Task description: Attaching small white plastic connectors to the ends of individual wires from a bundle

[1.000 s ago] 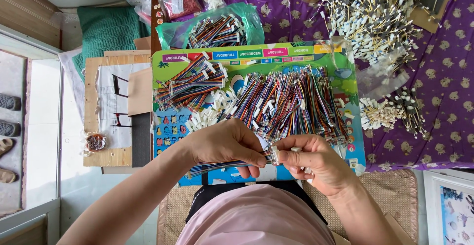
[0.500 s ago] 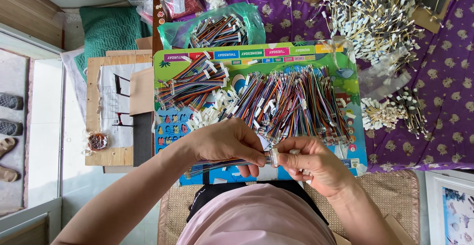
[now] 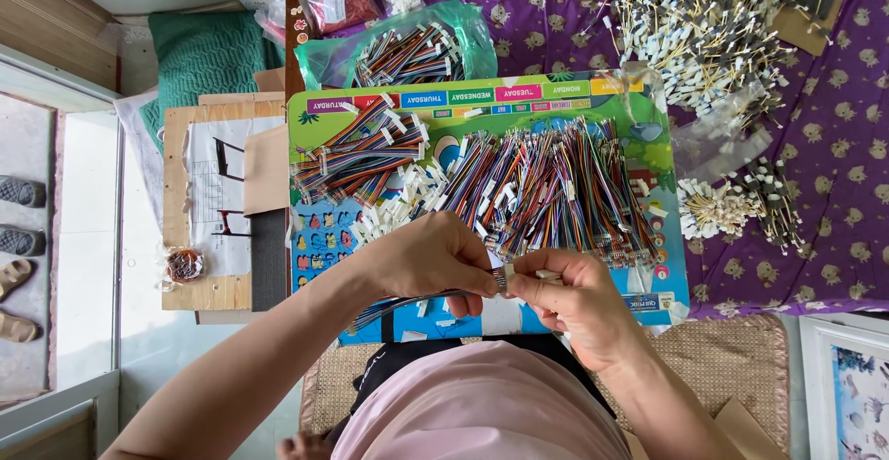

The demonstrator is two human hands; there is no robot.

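Sandals (image 3: 18, 247) lie on the floor at far left, beside a wooden board (image 3: 208, 289). Left hand (image 3: 435, 261) pinches a multicoloured ribbon cable (image 3: 407, 304), its grip pressed on the cable's end. Right hand (image 3: 574, 298) meets it, fingertips pinching a small white connector (image 3: 509, 275) at that end. Behind them, loose cable bundles (image 3: 546, 187) cover a colourful plastic board (image 3: 491, 99); white-tipped wires (image 3: 704, 15) lie on purple cloth (image 3: 833, 145) at right.

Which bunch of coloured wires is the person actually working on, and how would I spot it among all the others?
Start at the bright green board covered with heaps of rainbow wires. At its near edge the left hand and right hand meet, pinching one wire bundle. Unlike the heaps on the board, it is lifted and trails out past the left hand.
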